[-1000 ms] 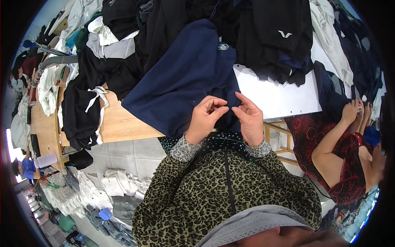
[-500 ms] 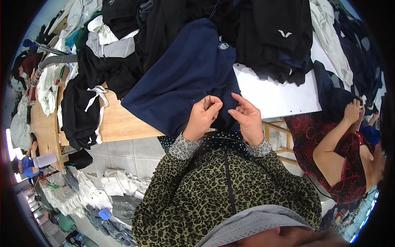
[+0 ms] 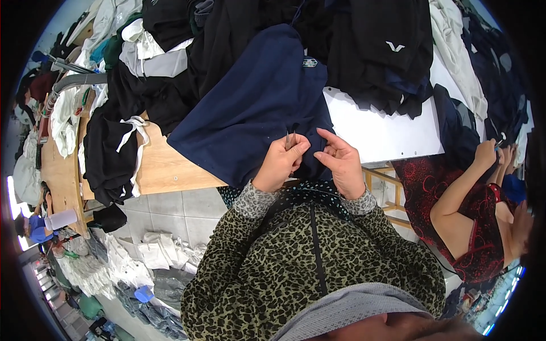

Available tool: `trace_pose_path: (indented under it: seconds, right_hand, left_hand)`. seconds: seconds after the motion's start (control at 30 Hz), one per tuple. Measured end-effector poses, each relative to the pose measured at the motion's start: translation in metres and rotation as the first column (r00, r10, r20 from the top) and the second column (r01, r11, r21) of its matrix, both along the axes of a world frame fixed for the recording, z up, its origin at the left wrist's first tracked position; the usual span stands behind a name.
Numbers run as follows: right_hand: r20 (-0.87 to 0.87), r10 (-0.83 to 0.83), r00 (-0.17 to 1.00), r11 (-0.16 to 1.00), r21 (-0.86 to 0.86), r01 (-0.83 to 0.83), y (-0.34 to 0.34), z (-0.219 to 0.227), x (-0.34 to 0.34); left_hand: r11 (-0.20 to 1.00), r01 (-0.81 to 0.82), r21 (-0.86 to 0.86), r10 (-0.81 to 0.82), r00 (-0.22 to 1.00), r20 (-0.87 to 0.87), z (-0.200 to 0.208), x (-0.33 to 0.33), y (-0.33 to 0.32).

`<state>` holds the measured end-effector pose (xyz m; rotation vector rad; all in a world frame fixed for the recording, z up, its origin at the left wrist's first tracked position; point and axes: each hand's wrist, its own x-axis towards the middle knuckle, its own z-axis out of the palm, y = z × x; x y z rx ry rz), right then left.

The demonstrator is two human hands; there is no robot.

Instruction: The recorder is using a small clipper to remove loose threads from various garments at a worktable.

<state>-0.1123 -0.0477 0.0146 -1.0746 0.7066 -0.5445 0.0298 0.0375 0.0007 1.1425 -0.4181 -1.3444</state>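
A navy blue garment (image 3: 244, 113) with a small pale badge lies spread over the table's near edge. My left hand (image 3: 280, 162) is closed over it, gripping a small pair of thread snips (image 3: 288, 140) whose narrow dark tips stick up past the thumb. Just to the right, my right hand (image 3: 343, 165) hovers at the garment's lower edge. Its index finger and thumb are stretched out with a gap between them; I see nothing held there, and the other fingers are partly hidden.
Black garments (image 3: 381, 51) are heaped at the back, beside a white board (image 3: 387, 131). More black cloth (image 3: 111, 148) hangs off the wooden table (image 3: 170, 170) at left. At right a co-worker's arm (image 3: 466, 182) reaches to dark clothing. White bundles (image 3: 162, 253) lie on the floor.
The snips' tips show more plainly above my left hand. My right hand has shifted very slightly left. The co-worker's hands have moved a little.
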Motion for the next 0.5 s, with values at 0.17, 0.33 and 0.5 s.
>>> trace_pose_path:
  seconds: [0.17,0.33,0.5]
  right_hand:
    - [0.004,0.007,1.000,1.000,0.015,-0.007,-0.0001,0.0008,0.0013]
    - [0.031,-0.009,0.999,0.999,0.049,0.007,0.0007,0.0022,0.0030]
    - [0.076,-0.043,0.996,0.997,0.066,0.038,-0.0002,0.0032,0.0035]
  left_hand:
    - [1.000,0.020,-0.019,-0.023,0.985,-0.171,-0.0008,0.0008,-0.0002]
    - [0.998,0.028,-0.064,-0.041,0.977,-0.208,-0.0029,0.0013,0.0028]
    - [0.993,0.007,-0.117,-0.031,0.979,-0.202,-0.0020,-0.0022,0.0066]
